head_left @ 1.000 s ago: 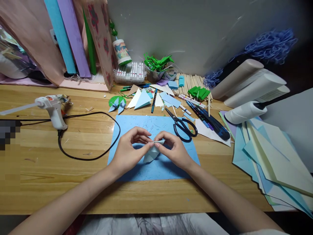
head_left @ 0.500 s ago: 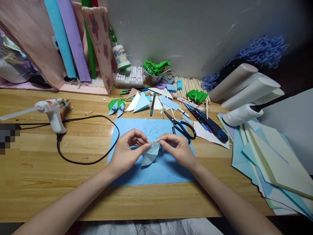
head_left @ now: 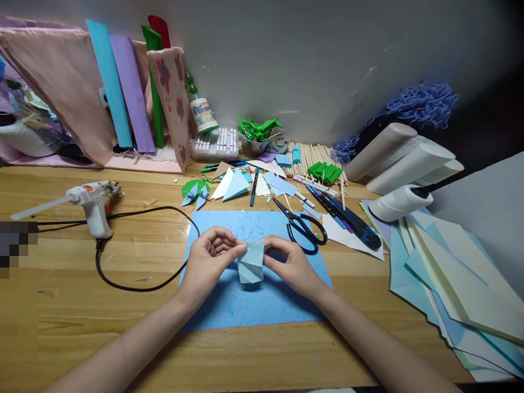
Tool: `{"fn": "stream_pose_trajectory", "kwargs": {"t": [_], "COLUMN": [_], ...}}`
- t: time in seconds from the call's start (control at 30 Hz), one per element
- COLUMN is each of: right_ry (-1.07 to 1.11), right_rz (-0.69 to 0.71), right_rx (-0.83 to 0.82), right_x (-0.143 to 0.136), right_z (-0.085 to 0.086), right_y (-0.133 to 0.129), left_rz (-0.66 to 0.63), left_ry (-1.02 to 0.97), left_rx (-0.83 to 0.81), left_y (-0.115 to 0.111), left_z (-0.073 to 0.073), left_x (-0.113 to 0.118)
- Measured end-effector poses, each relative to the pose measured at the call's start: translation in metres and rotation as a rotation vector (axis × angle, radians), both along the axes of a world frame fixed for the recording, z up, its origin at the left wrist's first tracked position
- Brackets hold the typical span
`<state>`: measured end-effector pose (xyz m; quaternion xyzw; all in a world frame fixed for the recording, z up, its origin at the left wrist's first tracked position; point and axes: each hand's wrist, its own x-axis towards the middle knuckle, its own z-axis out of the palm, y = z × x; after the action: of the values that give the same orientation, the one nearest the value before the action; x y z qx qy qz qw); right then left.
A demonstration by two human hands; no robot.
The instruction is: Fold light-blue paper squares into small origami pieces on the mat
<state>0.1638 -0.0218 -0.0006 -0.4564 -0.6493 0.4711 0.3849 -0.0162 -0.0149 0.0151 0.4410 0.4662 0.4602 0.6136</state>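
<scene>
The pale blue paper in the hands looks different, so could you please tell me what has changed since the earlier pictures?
The pale blue paper has opened from a fan-like shape into a squarer, creased one. The left hand and right hand have moved slightly apart, both still at its edges. The scissors, glue gun and blue mat stayed put; only the camera's view shifted.

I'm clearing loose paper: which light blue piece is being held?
The creased piece between the left hand and right hand, above the mat; others, like the triangle, lie untouched.
</scene>
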Motion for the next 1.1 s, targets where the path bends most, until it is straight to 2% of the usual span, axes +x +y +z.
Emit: {"fn": "stream_pose_trajectory", "kwargs": {"t": [0.17, 0.37, 0.5, 0.63, 0.8, 0.9, 1.1], "right_ry": [-0.023, -0.078, -0.044, 0.053, 0.103, 0.069, -0.061], "right_rz": [-0.139, -0.222, -0.234, -0.263, -0.12, -0.069, -0.045], "right_rx": [-0.023, 0.052, 0.045, -0.04, -0.133, -0.103, 0.015], "right_x": [-0.001, 0.001, -0.006, -0.011, -0.012, -0.012, -0.011], "right_z": [-0.002, 0.002, 0.0, -0.006, -0.012, -0.012, -0.005], "right_y": [-0.001, -0.003, -0.008, -0.009, -0.007, -0.008, -0.009], "left_rz": [-0.124, -0.257, -0.181, -0.086, -0.055, -0.068, -0.158], "left_ry": [0.07, 0.291, 0.335, 0.213, 0.054, -0.011, 0.082], "left_rx": [0.029, 0.08, 0.092, -0.007, -0.089, -0.139, -0.084], "left_y": [-0.002, -0.006, -0.005, -0.002, -0.002, -0.003, -0.002], "left_z": [0.003, -0.001, -0.006, -0.007, -0.009, -0.01, -0.008], "left_x": [0.001, 0.002, 0.002, 0.002, 0.006, 0.007, 0.007]}}
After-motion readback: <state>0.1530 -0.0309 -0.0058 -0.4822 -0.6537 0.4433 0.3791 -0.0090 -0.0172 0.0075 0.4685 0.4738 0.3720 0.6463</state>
